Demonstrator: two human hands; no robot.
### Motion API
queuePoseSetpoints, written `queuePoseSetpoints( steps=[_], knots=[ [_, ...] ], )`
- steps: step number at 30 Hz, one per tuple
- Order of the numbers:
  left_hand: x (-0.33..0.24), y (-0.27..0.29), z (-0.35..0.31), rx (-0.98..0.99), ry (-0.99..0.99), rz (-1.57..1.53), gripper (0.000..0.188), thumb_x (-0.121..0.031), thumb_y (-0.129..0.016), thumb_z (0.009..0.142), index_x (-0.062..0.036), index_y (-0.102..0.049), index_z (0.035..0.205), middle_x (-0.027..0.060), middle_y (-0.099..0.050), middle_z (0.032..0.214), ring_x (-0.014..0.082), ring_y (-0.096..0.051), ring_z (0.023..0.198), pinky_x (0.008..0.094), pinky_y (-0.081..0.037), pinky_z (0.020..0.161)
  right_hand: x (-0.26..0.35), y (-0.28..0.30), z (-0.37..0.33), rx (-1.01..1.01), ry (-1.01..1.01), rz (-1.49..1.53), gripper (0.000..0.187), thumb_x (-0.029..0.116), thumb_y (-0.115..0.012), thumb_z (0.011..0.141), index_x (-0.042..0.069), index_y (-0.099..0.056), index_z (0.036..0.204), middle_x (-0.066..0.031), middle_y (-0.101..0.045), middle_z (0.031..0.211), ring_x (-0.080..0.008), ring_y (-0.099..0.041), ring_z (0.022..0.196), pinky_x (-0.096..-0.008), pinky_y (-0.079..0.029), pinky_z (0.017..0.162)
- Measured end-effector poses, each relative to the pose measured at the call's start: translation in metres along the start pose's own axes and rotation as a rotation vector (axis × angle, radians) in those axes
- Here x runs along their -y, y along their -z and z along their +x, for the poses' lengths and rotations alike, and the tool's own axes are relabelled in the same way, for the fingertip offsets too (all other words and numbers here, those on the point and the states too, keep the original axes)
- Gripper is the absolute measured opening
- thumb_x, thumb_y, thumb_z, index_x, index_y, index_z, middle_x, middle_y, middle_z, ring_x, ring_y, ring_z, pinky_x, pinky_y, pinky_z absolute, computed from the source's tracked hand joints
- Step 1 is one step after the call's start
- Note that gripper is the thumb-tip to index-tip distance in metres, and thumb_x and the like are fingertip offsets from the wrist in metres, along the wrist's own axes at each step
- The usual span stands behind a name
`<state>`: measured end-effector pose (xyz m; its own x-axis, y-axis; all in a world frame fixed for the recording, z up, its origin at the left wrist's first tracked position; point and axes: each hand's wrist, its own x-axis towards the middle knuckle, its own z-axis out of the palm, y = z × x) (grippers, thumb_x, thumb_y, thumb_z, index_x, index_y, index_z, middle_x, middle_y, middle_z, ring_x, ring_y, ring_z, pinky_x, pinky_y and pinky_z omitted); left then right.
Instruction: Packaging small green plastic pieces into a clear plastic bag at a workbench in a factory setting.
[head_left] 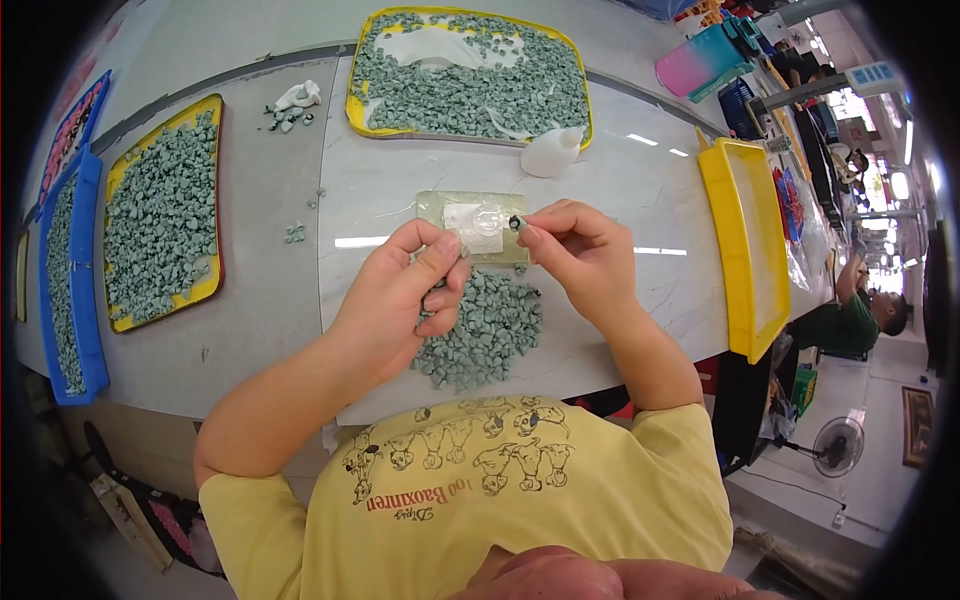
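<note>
Between the thumb and forefinger of my right hand is a small green piece with a dark end. My left hand is closed in a pinch, its other fingers curled in; what it grips is mostly hidden. Both hands are raised over a clear, yellowish block with a white patch on top. Below the block, nearer to me, lies a loose heap of small grey-green pieces. A white squeeze bottle stands just beyond the block, to the right.
Grey-green pieces fill a yellow tray at the back, another yellow tray and a blue bin at left. A yellow bin borders the right side. Past it are a tumbler, a fan and a person.
</note>
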<state>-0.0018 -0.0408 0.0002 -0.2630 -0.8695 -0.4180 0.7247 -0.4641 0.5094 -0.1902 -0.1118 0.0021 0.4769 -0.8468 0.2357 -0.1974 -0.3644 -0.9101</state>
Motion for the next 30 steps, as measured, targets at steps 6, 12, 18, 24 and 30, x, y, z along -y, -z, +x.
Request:
queuePoseSetpoints(
  steps=[6, 12, 18, 24, 30],
  knots=[
    [0.000, -0.007, -0.002, -0.031, 0.091, 0.040, 0.020, -0.027, -0.043, 0.095, -0.0101, -0.042, 0.084, -0.0034, -0.036, 0.060, 0.0066, -0.030, 0.051, 0.0204, -0.023, 0.041, 0.012, -0.003, -0.005, 0.037, -0.441, 0.412, 0.005, -0.002, -0.062, 0.080, -0.002, -0.060, 0.084, -0.0079, -0.061, 0.079, -0.0104, -0.056, 0.067, -0.0221, -0.045, 0.059],
    [0.005, -0.014, -0.005, -0.066, 0.142, 0.040, 0.022, -0.028, -0.042, 0.095, -0.0095, -0.043, 0.083, -0.0044, -0.035, 0.060, 0.0063, -0.029, 0.050, 0.0208, -0.022, 0.040, 0.012, -0.008, -0.009, 0.005, 0.224, -0.118, 0.015, -0.008, -0.067, 0.070, -0.003, -0.061, 0.083, -0.0089, -0.061, 0.078, -0.0144, -0.056, 0.064, -0.0243, -0.045, 0.056],
    [0.006, -0.017, -0.010, -0.078, 0.100, 0.121, 0.027, -0.030, -0.043, 0.095, -0.0075, -0.044, 0.080, -0.0047, -0.035, 0.059, 0.0048, -0.028, 0.048, 0.0208, -0.022, 0.041, 0.014, -0.013, -0.005, 0.035, 0.573, -0.310, 0.024, -0.009, -0.070, 0.063, -0.002, -0.063, 0.085, -0.0101, -0.061, 0.078, -0.0191, -0.058, 0.064, -0.0267, -0.045, 0.052],
    [0.004, -0.016, -0.012, -0.078, 0.120, 0.136, 0.027, -0.030, -0.043, 0.095, -0.0081, -0.043, 0.079, -0.0045, -0.035, 0.059, 0.0047, -0.028, 0.048, 0.0207, -0.022, 0.041, 0.014, -0.013, -0.005, 0.108, 0.683, -0.363, 0.027, -0.006, -0.071, 0.061, -0.003, -0.063, 0.087, -0.0104, -0.061, 0.082, -0.0212, -0.058, 0.065, -0.0284, -0.046, 0.054],
    [0.010, -0.016, -0.017, -0.098, 0.049, 0.158, 0.026, -0.029, -0.042, 0.095, -0.0087, -0.043, 0.079, -0.0045, -0.036, 0.059, 0.0042, -0.029, 0.048, 0.0202, -0.024, 0.042, 0.011, -0.020, -0.006, 0.101, 0.798, -0.453, 0.026, -0.005, -0.070, 0.061, -0.004, -0.063, 0.086, -0.0126, -0.061, 0.084, -0.0221, -0.058, 0.067, -0.0299, -0.047, 0.055]
  ],
)
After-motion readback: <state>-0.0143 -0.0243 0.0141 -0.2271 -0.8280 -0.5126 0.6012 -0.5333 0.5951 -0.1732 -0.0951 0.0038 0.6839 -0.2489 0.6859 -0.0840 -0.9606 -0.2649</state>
